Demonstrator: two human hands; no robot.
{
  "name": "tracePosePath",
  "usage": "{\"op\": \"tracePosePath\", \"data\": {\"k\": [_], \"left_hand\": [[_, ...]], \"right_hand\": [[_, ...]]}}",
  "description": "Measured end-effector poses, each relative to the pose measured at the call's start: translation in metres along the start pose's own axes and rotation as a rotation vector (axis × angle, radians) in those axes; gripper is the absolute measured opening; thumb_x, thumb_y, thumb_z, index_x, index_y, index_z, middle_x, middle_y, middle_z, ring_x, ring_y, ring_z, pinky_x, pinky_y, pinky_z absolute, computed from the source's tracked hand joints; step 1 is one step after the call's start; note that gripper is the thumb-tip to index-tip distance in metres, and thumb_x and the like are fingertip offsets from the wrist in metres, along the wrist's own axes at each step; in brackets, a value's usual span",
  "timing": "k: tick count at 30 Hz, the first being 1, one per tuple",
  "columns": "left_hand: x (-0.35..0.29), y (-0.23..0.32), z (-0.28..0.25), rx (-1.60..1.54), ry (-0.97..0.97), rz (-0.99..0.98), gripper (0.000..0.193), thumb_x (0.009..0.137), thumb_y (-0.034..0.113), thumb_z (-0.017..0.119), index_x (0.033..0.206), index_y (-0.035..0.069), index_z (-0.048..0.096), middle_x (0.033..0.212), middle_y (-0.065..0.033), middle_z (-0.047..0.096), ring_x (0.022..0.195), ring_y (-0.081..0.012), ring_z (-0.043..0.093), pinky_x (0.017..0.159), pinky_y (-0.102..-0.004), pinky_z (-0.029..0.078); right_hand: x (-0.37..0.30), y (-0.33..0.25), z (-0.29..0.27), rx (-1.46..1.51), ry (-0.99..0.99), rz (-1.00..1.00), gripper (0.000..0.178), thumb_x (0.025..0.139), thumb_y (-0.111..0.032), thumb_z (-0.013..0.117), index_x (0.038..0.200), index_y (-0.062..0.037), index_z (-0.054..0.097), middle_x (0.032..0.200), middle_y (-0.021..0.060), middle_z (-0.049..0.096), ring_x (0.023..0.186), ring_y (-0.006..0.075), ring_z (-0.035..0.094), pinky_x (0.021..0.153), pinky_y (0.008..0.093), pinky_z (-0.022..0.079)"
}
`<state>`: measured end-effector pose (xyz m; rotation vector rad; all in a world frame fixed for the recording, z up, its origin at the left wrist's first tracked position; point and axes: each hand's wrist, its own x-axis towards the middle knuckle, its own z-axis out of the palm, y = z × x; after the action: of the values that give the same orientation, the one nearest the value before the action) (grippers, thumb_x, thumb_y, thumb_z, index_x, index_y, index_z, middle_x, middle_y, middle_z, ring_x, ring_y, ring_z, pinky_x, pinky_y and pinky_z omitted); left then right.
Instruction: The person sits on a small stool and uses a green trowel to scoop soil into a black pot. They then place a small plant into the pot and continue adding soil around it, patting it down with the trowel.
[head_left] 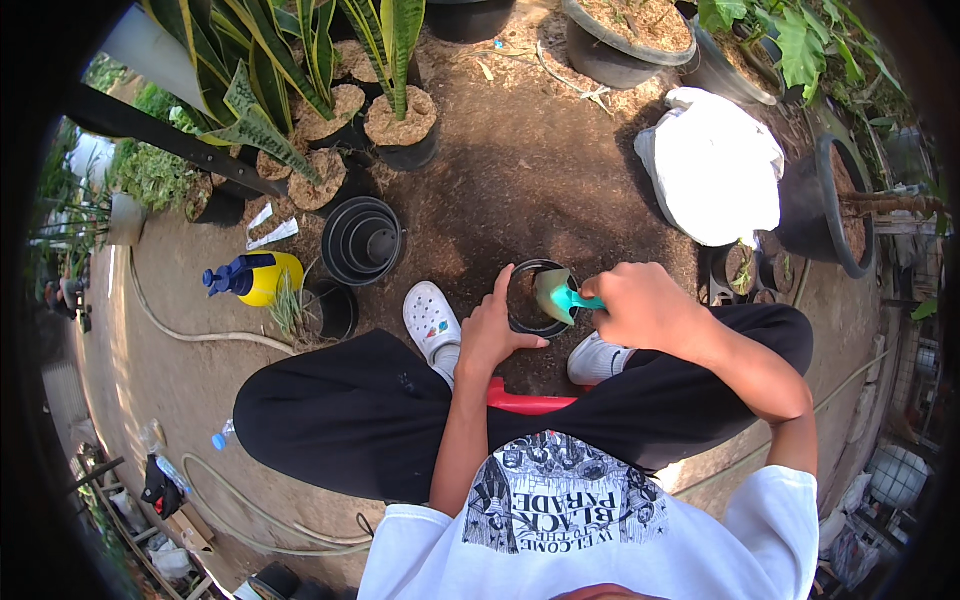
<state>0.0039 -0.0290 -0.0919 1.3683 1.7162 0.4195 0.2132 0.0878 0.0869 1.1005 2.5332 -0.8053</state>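
Note:
A small black plant pot stands on the ground between my feet. My left hand rests at the pot's left side, thumb and forefinger spread along its rim. In my right hand is a hand trowel with a turquoise handle, my fingers wrapped round the grip. The trowel's blade reaches over the pot's opening and hides part of the inside. What lies in the pot is mostly in shadow.
Nested black pots and a yellow spray bottle stand to the left. Potted snake plants are at the far left. A white sack sits at the far right beside a large black pot. A hose crosses the ground.

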Motion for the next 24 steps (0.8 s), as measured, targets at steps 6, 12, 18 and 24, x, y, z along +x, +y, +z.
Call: {"op": "tracePosePath", "data": {"k": [6, 12, 18, 24], "left_hand": [[0.000, 0.001, 0.000, 0.025, -0.004, -0.012, 0.144, 0.055, 0.040, 0.104, 0.171, 0.026, 0.019, 0.130, -0.0271, 0.069, 0.123, -0.0475, 0.068, 0.096, -0.0559, 0.056], [0.001, -0.001, 0.002, 0.020, -0.003, -0.025, 0.145, 0.055, 0.040, 0.104, 0.171, 0.026, 0.019, 0.131, -0.0277, 0.068, 0.123, -0.0479, 0.067, 0.097, -0.0561, 0.056], [0.002, -0.003, 0.003, 0.025, -0.001, -0.008, 0.146, 0.055, 0.040, 0.104, 0.171, 0.026, 0.018, 0.131, -0.0278, 0.068, 0.122, -0.0483, 0.068, 0.097, -0.0563, 0.056], [-0.001, -0.001, 0.003, 0.049, 0.012, -0.013, 0.146, 0.055, 0.041, 0.104, 0.171, 0.025, 0.017, 0.129, -0.0276, 0.069, 0.120, -0.0487, 0.068, 0.095, -0.0570, 0.056]], "right_hand": [[0.004, 0.000, 0.011, -0.019, -0.091, 0.009, 0.042, 0.077, -0.012, 0.068, 0.116, -0.0042, 0.079, 0.085, 0.0238, 0.076, 0.084, 0.0430, 0.076, 0.081, 0.0508, 0.061], [-0.003, 0.001, -0.009, 0.061, -0.048, 0.048, 0.042, 0.079, -0.011, 0.068, 0.120, -0.0030, 0.076, 0.085, 0.0243, 0.075, 0.087, 0.0432, 0.075, 0.082, 0.0521, 0.061], [0.002, 0.003, 0.022, 0.057, -0.036, -0.014, 0.039, 0.078, -0.011, 0.068, 0.115, -0.0013, 0.078, 0.083, 0.0246, 0.075, 0.084, 0.0424, 0.075, 0.080, 0.0520, 0.061], [-0.010, -0.005, -0.003, -0.042, 0.038, -0.005, 0.040, 0.076, -0.012, 0.068, 0.112, -0.0012, 0.080, 0.079, 0.0241, 0.074, 0.078, 0.0426, 0.075, 0.075, 0.0510, 0.061]]}}
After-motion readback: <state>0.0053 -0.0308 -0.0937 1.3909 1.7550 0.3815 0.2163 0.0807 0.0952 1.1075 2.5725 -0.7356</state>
